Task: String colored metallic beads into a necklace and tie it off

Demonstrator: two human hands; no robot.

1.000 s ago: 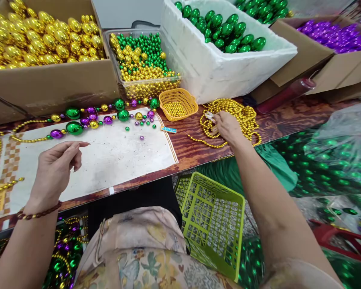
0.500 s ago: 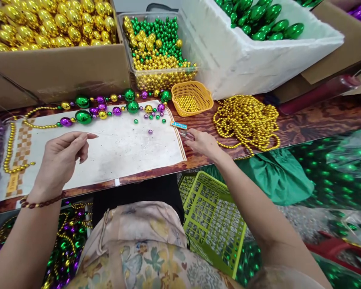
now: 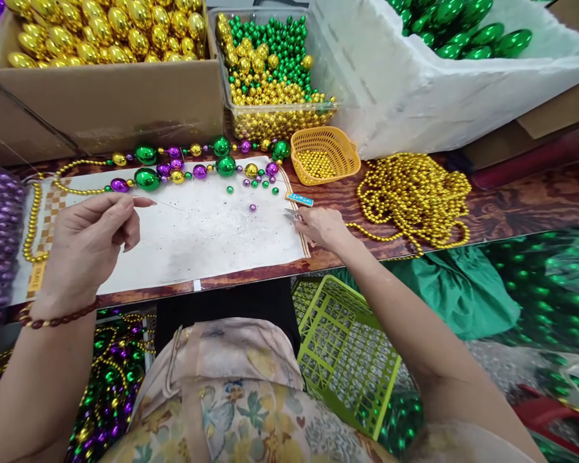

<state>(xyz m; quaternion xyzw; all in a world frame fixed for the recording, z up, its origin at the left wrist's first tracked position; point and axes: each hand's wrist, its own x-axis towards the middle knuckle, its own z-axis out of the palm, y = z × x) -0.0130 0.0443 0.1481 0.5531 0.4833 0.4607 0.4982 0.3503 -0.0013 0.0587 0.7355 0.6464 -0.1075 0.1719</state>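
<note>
My left hand [image 3: 89, 241], at the left over the white cloth [image 3: 212, 247], is closed in a pinch on a thin clear thread [image 3: 171, 206] that trails right across the cloth. At the cloth's right edge, my right hand [image 3: 322, 226] is closed around small metal snips [image 3: 291, 213], their tips pointing left; most of the handle is hidden in the fingers. Behind the hands lies a bead necklace [image 3: 147, 179] of green, purple and gold beads in two rows. Several loose small beads [image 3: 253, 208] rest on the cloth. A blue label strip [image 3: 300, 199] lies just beyond the snips.
An orange basket [image 3: 347, 157] holds small gold beads, beside a heap of gold bead strands [image 3: 415, 199]. Along the back stand a cardboard box [image 3: 110, 106], a clear bin [image 3: 280, 118] and a white foam box [image 3: 415, 109]. A green crate [image 3: 313, 334] sits below the table edge.
The view has shifted, so the table things appear further right. Both hands keep their grips, and the snips' tips now show more clearly, a little further over the cloth.
</note>
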